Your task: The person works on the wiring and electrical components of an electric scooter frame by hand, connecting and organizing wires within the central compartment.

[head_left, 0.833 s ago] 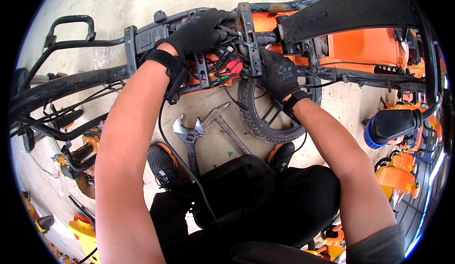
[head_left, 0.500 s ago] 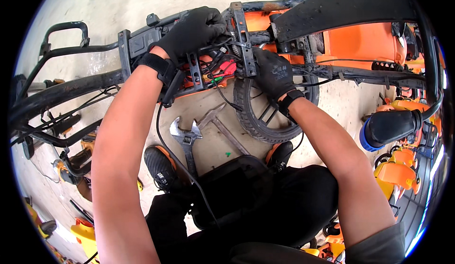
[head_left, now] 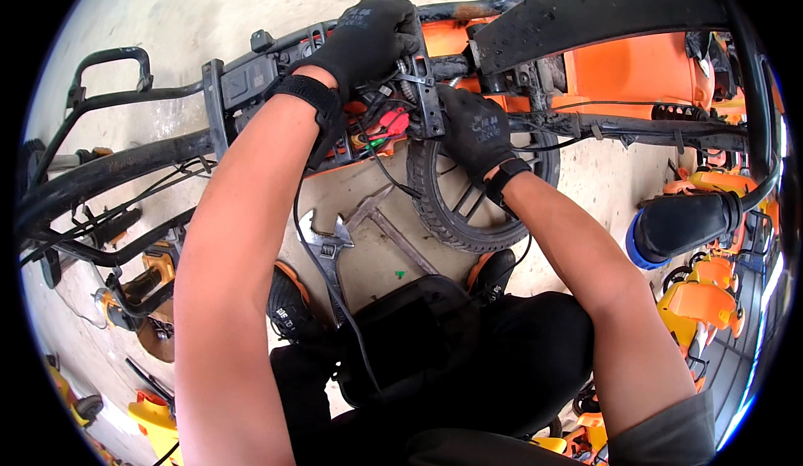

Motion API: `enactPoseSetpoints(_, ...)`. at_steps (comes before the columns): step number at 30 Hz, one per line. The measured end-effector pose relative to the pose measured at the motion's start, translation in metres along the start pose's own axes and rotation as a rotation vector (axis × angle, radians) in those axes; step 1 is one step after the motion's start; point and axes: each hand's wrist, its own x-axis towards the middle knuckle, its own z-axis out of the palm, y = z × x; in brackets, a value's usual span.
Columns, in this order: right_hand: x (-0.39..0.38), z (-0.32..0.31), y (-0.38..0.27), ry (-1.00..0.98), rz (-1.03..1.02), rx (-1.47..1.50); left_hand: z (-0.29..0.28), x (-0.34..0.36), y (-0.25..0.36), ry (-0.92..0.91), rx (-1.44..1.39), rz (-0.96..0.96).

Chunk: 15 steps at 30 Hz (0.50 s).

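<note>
A motorbike-like vehicle frame (head_left: pixel 125 152) of black tube lies across the view, with orange body panels (head_left: pixel 631 73). My left hand (head_left: pixel 372 38), in a black glove, is closed at the upper end of a perforated metal bracket (head_left: pixel 429 106); whatever its fingers grip is hidden. My right hand (head_left: pixel 477 131), also gloved, has its fingers curled against the bracket's lower right side, and I cannot make out what they hold. A pale cable tie (head_left: pixel 414 79) crosses the bracket between my hands. Just left of it are a wire bundle and a red connector (head_left: pixel 391 123).
An adjustable wrench (head_left: pixel 324 244) and a hammer (head_left: pixel 397 236) lie on the floor between my shoes. Beyond them is a spoked wheel with a black tyre (head_left: pixel 439 215). A blue-rimmed black handlebar part (head_left: pixel 686 227) juts in at right, near several orange and yellow vehicles (head_left: pixel 707 299).
My left hand has moved right and slightly up, onto the bracket's upper end. My right hand has stayed at the bracket with only a slight shift. The cable tie now shows more plainly.
</note>
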Motion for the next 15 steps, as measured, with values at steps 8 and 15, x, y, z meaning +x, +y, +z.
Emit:
enactPoseSetpoints(8,-0.001,0.001,0.004,0.009,-0.014,-0.005,0.005,-0.013,-0.030,0.148,-0.164,-0.169)
enactPoseSetpoints(15,0.001,-0.003,-0.001,-0.015,-0.002,-0.004,0.010,-0.004,-0.030,0.131,0.135,-0.302)
